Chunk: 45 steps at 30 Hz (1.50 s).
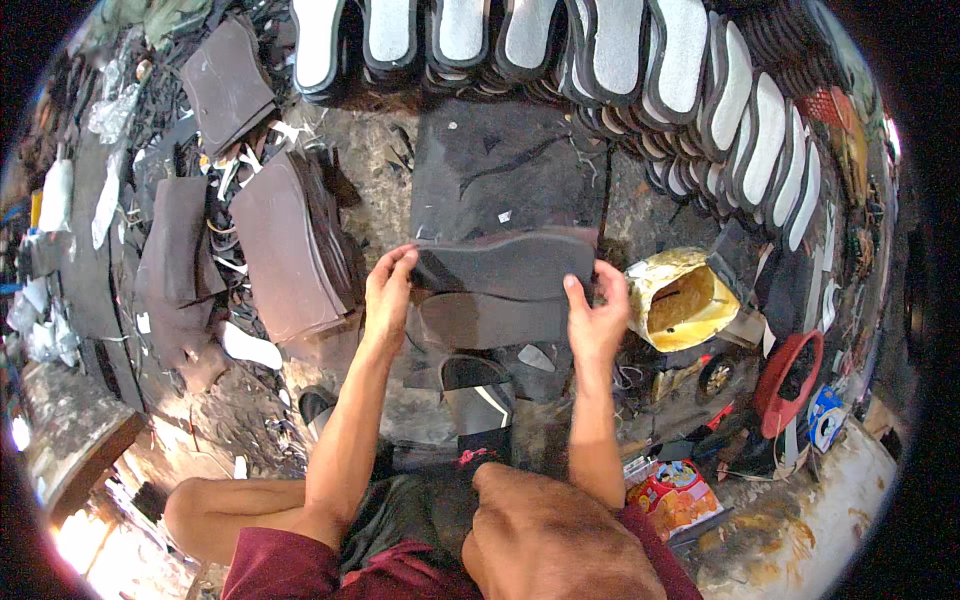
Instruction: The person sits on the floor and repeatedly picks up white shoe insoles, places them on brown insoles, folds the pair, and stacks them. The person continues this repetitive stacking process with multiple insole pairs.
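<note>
A dark grey sheet of foam or rubber with a wavy far edge is stretched between my hands. My left hand pinches its left end, thumb on top. At its right end my right hand grips the corner between thumb and fingers. Just nearer to me lies a similar dark piece, partly covered by the held one. Beyond both spreads a black mat with a small white scrap on it. A dark sole-shaped piece with a pale angled stripe lies close to my legs.
Stacked shoe soles with white tops curve along the back and right. Piles of brown sheets stand at left. A yellow-lined can lies right of my right hand, near a red ring and a red packet. Scraps litter the ground.
</note>
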Tool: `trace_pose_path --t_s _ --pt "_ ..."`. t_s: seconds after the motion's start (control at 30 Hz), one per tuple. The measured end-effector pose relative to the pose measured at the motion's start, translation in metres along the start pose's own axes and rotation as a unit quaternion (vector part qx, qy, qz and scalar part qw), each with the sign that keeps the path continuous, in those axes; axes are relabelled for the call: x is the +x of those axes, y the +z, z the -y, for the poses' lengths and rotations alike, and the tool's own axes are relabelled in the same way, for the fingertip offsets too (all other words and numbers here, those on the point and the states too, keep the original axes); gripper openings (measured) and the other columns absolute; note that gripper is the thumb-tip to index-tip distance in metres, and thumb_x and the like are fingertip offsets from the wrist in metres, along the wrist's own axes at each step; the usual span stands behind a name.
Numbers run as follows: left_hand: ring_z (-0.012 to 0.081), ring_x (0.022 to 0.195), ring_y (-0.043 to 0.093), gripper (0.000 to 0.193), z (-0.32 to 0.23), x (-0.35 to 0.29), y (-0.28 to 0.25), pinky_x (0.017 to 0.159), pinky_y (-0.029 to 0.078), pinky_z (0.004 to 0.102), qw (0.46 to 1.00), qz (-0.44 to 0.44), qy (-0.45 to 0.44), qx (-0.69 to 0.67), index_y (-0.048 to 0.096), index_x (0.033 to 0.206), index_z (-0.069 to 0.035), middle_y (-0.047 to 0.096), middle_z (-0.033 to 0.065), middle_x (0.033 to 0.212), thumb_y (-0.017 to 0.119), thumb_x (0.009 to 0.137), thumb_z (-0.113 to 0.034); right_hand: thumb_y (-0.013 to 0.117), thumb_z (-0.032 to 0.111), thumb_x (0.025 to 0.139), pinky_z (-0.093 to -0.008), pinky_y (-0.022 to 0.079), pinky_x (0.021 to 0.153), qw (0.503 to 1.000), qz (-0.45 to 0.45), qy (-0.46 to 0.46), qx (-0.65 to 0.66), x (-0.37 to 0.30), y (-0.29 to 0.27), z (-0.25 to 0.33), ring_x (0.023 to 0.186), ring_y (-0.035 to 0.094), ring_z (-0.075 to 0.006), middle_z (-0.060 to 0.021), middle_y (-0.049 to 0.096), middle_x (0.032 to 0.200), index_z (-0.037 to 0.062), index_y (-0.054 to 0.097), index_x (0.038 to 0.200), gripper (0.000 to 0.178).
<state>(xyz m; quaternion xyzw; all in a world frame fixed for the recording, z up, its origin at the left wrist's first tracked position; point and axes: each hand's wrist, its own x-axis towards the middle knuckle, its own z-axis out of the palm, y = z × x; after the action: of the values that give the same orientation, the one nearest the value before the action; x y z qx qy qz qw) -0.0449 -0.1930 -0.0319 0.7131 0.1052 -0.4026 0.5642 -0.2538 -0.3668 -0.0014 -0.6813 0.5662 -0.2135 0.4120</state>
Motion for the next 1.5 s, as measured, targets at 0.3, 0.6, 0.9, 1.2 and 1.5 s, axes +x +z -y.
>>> trace_pose_path --t_s 0.3,0.6,0.9,1.2,1.5 --pt "0.0208 0.075 0.049 0.054 -0.098 -0.046 0.015 0.076 0.045 0.0351 0.773 0.282 -0.057 -0.565 0.049 0.069 -0.016 0.043 -0.0009 0.062 0.047 0.099 -0.061 0.085 0.039 0.075 -0.0453 0.04 0.108 0.841 0.357 -0.363 0.181 -0.028 -0.048 0.142 0.126 0.056 -0.0325 -0.0171 0.061 0.133 0.0036 0.064 0.128 0.068" --pt "0.022 0.076 0.055 0.059 -0.12 -0.081 0.011 0.078 0.047 0.0394 0.721 0.467 0.08 -0.506 0.057 0.081 -0.014 0.053 0.003 0.068 0.034 0.101 -0.065 0.086 0.018 0.071 -0.0337 0.049 0.068 0.817 0.299 -0.473 0.139 -0.027 -0.04 0.196 0.085 0.069 -0.0237 -0.0035 0.07 0.088 0.0113 0.065 0.082 0.025" --pt "0.0217 0.124 0.058 0.082 -0.1 -0.14 -0.053 0.101 0.048 0.0338 0.871 0.195 0.403 0.2 0.048 0.145 -0.002 0.06 0.0195 0.137 0.087 0.074 -0.009 0.088 0.009 0.069 -0.0313 0.052 0.063 0.823 0.191 -0.52 0.123 -0.037 -0.063 0.193 0.07 0.067 -0.0223 -0.0087 0.07 0.086 0.007 0.066 0.081 0.025" --pt "0.0169 0.111 0.065 0.07 -0.107 -0.161 -0.047 0.097 0.049 0.0317 0.877 0.199 0.407 0.162 0.051 0.144 -0.003 0.069 0.0134 0.124 0.082 0.081 -0.008 0.083 0.003 0.077 -0.0328 0.056 0.082 0.893 0.171 -0.393 0.141 -0.046 -0.06 0.185 0.087 0.072 -0.0247 -0.0192 0.073 0.103 0.0017 0.064 0.083 0.02" --pt "0.0132 0.103 0.063 0.051 -0.114 -0.169 -0.025 0.093 0.05 0.0306 0.929 0.201 0.301 0.079 0.056 0.136 0.003 0.069 0.0066 0.115 0.074 0.09 -0.014 0.086 0.005 0.072 -0.0311 0.054 0.09 0.898 0.372 -0.185 0.143 -0.042 -0.069 0.183 0.106 0.066 -0.0164 -0.0118 0.069 0.114 0.0002 0.051 0.138 0.075"
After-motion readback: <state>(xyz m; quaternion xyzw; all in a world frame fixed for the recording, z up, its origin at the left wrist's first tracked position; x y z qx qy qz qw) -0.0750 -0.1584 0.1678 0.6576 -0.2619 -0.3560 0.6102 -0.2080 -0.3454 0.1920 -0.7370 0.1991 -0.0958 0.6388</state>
